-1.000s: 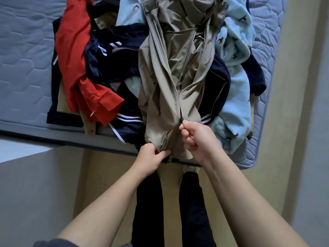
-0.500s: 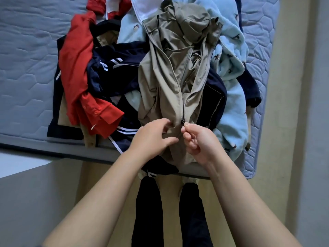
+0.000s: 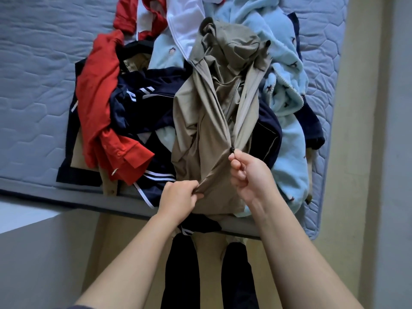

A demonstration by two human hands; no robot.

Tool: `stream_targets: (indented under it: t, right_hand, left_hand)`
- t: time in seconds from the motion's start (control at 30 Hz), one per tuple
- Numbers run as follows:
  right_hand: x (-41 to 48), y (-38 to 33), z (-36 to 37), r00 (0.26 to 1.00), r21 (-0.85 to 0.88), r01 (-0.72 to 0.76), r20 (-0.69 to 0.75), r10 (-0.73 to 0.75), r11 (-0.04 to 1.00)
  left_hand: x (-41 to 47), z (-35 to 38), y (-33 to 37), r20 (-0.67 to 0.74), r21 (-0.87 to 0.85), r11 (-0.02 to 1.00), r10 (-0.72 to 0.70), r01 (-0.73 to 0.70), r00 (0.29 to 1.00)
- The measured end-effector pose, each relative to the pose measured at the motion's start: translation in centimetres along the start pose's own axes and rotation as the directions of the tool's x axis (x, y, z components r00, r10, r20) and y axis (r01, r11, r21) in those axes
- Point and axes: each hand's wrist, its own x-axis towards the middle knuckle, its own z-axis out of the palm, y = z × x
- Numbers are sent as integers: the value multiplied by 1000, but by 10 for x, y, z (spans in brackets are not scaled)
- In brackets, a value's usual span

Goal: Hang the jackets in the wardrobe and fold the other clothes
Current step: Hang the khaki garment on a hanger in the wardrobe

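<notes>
A khaki zip jacket [image 3: 200, 121] lies lengthwise on top of a heap of clothes at the mattress corner, hood away from me. My right hand [image 3: 249, 172] pinches the zipper pull partway up its front. My left hand [image 3: 180, 197] grips the jacket's lower hem, pulling the fabric taut. Beside it lie a red shirt [image 3: 100, 90], a navy striped garment [image 3: 145, 103] and a light blue fleece [image 3: 287, 85].
The grey quilted mattress [image 3: 40, 85] fills the upper left, its near edge just beyond my hands. A white garment [image 3: 185, 23] lies at the top of the heap. My dark-trousered legs [image 3: 180, 268] stand on a beige floor. A pale wall [image 3: 396, 152] runs along the right.
My right hand has drawn the zipper pull up the jacket front, closing its lower part. My left hand rose to the zip, then returned to the hem. The view tilted toward the heap's far end.
</notes>
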Motion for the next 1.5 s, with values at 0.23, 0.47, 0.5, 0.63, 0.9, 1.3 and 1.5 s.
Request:
stream_targets:
  t: [0.23,0.47,0.5,0.63,0.9,1.3,1.5]
  right_hand:
    - [4,-16,11,996,-99,72,68,-66,992]
    - [8,-18,8,993,-141,111,45,-105,984]
    - [9,-18,9,993,-139,119,38,-115,983]
    - [14,-28,11,993,-91,114,-11,-116,989]
    - [19,-43,8,988,-142,148,73,-139,979]
    - [17,-51,15,984,-217,176,47,-170,960]
    - [13,-38,8,990,-261,135,78,-118,956]
  left_hand:
    - [28,-13,-6,75,75,995,-68,62,995]
    - [67,-59,60,-189,-264,959,56,-105,980]
    - [70,-59,63,-202,-266,958,54,-108,978]
    - [67,-42,52,-96,-243,969,26,-49,995]
    - [53,-16,1,154,-27,991,-127,133,980]
    - [75,-30,31,36,20,1000,21,-22,999]
    - [70,-19,-7,280,239,962,-200,134,939]
